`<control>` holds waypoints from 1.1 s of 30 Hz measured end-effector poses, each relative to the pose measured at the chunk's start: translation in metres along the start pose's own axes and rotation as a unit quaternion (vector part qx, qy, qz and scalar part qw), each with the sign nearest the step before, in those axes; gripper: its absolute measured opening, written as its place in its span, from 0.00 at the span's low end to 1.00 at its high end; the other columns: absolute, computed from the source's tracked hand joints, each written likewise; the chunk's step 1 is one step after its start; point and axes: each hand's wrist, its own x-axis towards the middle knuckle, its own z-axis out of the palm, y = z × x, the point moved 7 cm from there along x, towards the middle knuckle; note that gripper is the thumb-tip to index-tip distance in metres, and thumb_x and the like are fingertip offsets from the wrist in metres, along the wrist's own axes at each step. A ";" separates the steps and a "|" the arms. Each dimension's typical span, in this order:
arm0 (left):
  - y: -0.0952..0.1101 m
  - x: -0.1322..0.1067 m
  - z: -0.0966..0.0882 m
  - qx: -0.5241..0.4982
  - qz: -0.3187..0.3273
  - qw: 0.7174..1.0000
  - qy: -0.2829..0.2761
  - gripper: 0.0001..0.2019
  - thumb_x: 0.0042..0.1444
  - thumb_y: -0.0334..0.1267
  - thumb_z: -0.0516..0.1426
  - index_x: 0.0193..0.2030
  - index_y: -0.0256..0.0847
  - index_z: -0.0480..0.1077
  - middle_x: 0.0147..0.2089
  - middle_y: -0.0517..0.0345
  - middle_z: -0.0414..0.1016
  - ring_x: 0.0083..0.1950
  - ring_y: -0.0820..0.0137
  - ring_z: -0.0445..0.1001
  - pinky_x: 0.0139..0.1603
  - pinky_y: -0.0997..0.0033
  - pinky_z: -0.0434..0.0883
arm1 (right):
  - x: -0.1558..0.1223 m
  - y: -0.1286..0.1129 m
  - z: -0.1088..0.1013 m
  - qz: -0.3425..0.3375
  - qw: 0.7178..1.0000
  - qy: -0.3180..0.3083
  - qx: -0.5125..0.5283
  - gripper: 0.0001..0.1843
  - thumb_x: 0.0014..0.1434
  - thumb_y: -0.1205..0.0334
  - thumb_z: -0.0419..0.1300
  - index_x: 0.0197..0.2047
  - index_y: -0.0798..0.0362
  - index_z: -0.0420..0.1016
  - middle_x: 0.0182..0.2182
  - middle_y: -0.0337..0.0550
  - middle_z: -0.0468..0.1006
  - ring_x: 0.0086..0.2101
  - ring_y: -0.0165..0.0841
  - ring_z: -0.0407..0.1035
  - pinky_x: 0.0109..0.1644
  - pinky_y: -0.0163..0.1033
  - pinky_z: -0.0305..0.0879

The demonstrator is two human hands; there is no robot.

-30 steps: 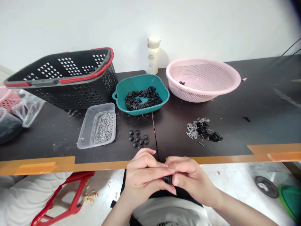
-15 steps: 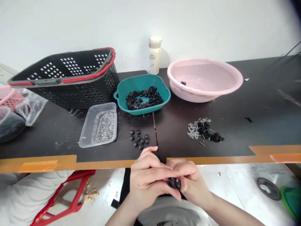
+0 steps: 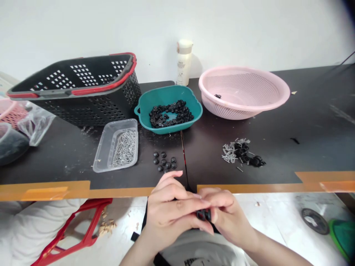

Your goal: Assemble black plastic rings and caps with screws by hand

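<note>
Just off the table's front edge, my left hand (image 3: 173,208) and my right hand (image 3: 226,207) meet around a small black plastic part (image 3: 203,214). Thumb and fingers of my left hand pinch it from the left, while the right hand's fingertips grip its other end. Fingers cover much of the part, so its full shape is hidden. Several round black caps (image 3: 163,162) lie on the table beyond my left hand. Farther right is a small heap of metal pins (image 3: 230,152) beside black plastic pieces (image 3: 255,161).
A clear tub (image 3: 101,153) of metal pins stands left of a teal basin (image 3: 142,122) with black discs. Behind are a black basket (image 3: 91,109), a white bottle (image 3: 183,64) and a pink colander (image 3: 238,113). Orange tape (image 3: 116,192) lines the table edge; a red stool (image 3: 90,232) is below left.
My left hand has shifted slightly left, and both hands still hold the black part. The part appears turned a little between the fingers. The whole view has moved slightly.
</note>
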 end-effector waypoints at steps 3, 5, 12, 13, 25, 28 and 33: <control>0.000 -0.001 0.001 -0.007 0.001 1.000 0.007 0.14 0.49 0.47 0.65 0.38 0.41 0.78 0.28 0.64 0.77 0.28 0.77 0.74 0.58 0.62 0.70 | 0.001 -0.002 -0.001 -0.016 1.000 0.000 -0.010 0.11 0.59 0.50 0.64 0.36 0.46 0.84 0.23 0.38 0.72 0.23 0.26 0.61 0.26 0.31 0.57; -0.002 -0.002 0.003 -0.021 -0.008 1.000 0.005 0.14 0.50 0.47 0.65 0.38 0.41 0.78 0.27 0.64 0.76 0.27 0.77 0.74 0.58 0.62 0.71 | 0.002 -0.002 -0.002 -0.020 1.000 0.000 -0.011 0.12 0.57 0.49 0.65 0.35 0.46 0.84 0.23 0.38 0.72 0.23 0.27 0.61 0.26 0.32 0.57; -0.007 -0.005 0.008 -0.018 -0.024 1.000 0.004 0.14 0.47 0.48 0.66 0.37 0.42 0.79 0.26 0.65 0.74 0.28 0.76 0.75 0.56 0.63 0.73 | -0.002 0.010 -0.007 -0.016 0.999 0.031 -0.023 0.16 0.57 0.46 0.64 0.30 0.51 0.81 0.23 0.39 0.70 0.23 0.27 0.57 0.25 0.33 0.53; -0.007 -0.005 0.009 -0.017 -0.024 1.000 0.006 0.14 0.47 0.48 0.66 0.37 0.42 0.79 0.26 0.65 0.74 0.28 0.76 0.75 0.56 0.63 0.73 | -0.003 0.013 -0.007 -0.014 0.999 0.038 -0.016 0.17 0.57 0.45 0.64 0.29 0.51 0.80 0.23 0.39 0.69 0.24 0.28 0.58 0.25 0.33 0.54; -0.014 -0.008 0.010 -0.036 -0.045 0.998 0.021 0.15 0.47 0.49 0.66 0.37 0.41 0.79 0.24 0.65 0.73 0.26 0.76 0.73 0.53 0.62 0.74 | -0.007 0.029 0.001 0.079 0.986 0.043 0.140 0.12 0.55 0.51 0.67 0.31 0.51 0.77 0.26 0.37 0.67 0.28 0.29 0.60 0.32 0.33 0.59; -0.012 -0.012 0.007 0.003 -0.040 0.999 0.009 0.13 0.50 0.45 0.66 0.40 0.40 0.78 0.27 0.64 0.75 0.28 0.76 0.74 0.53 0.63 0.74 | -0.009 0.032 0.001 0.136 0.980 0.018 0.146 0.13 0.57 0.50 0.66 0.34 0.52 0.77 0.27 0.37 0.68 0.29 0.28 0.61 0.35 0.33 0.59; -0.004 -0.024 0.006 0.037 -0.027 0.997 -0.054 0.10 0.53 0.44 0.65 0.38 0.41 0.77 0.30 0.63 0.79 0.32 0.75 0.77 0.51 0.66 0.73 | -0.017 0.034 0.006 0.205 0.967 -0.064 0.139 0.18 0.52 0.50 0.69 0.29 0.54 0.69 0.25 0.35 0.68 0.27 0.26 0.59 0.32 0.31 0.56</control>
